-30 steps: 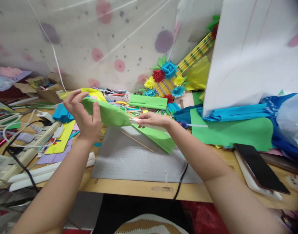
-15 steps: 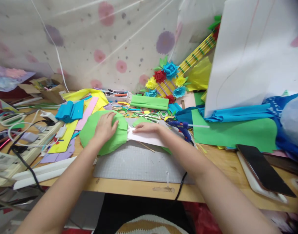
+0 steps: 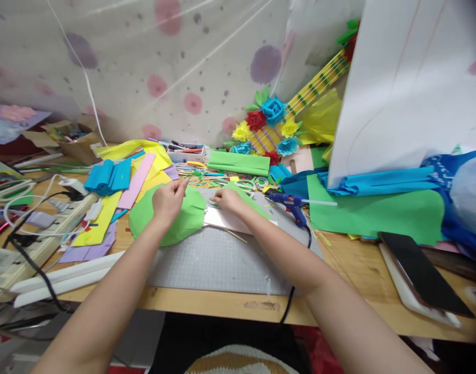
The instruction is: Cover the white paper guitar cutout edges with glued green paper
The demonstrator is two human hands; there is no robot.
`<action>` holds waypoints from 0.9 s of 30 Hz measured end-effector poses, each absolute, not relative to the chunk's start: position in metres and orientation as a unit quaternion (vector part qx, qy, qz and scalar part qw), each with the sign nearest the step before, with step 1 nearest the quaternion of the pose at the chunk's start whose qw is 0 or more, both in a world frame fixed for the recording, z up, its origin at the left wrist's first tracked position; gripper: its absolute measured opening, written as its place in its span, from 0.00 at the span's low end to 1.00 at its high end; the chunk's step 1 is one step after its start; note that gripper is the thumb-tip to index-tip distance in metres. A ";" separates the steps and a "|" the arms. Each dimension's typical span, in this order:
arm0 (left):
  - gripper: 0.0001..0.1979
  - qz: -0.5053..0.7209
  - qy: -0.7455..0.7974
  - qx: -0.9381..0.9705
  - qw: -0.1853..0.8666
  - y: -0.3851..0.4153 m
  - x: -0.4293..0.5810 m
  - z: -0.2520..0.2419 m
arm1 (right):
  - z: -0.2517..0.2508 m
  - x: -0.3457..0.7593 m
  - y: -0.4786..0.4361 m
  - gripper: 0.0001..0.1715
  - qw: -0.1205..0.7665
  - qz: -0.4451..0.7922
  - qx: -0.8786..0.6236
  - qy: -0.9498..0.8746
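My left hand (image 3: pixel 169 201) is raised over a rounded green paper-covered piece (image 3: pixel 191 221), its fingers pinched together; whatever may be in them is too small to name. My right hand (image 3: pixel 228 201) is closed above the white strip (image 3: pixel 226 219) that extends right from the green piece. A small greyish edge shows at its fingertips, but I cannot make out what it is. Green paper (image 3: pixel 246 200) lies just behind the right hand. In front of the strip a thin wooden stick (image 3: pixel 237 236) rests on the grey cutting mat (image 3: pixel 218 262).
A blue glue gun (image 3: pixel 292 205) lies right of the strip. Behind are scissors (image 3: pixel 246 184), a pen box (image 3: pixel 187 153) and a flower-covered paper guitar (image 3: pixel 267 135). Power strips (image 3: pixel 47 228) and cables crowd the left; a phone (image 3: pixel 421 270) lies at right.
My left hand has gone from lying flat on the green piece to a raised pinch. My right hand has lifted off the white strip, moved slightly back and closed.
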State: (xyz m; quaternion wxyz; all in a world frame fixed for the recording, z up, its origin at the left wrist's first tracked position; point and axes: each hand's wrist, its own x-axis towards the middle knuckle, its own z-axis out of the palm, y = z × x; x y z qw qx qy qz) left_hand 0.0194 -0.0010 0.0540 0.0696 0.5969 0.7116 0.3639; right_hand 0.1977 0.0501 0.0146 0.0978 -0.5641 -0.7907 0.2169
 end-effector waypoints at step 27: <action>0.23 0.316 0.725 0.605 0.084 0.010 0.019 0.040 | 0.020 0.261 0.096 0.25 0.183 0.037 -0.637 -0.748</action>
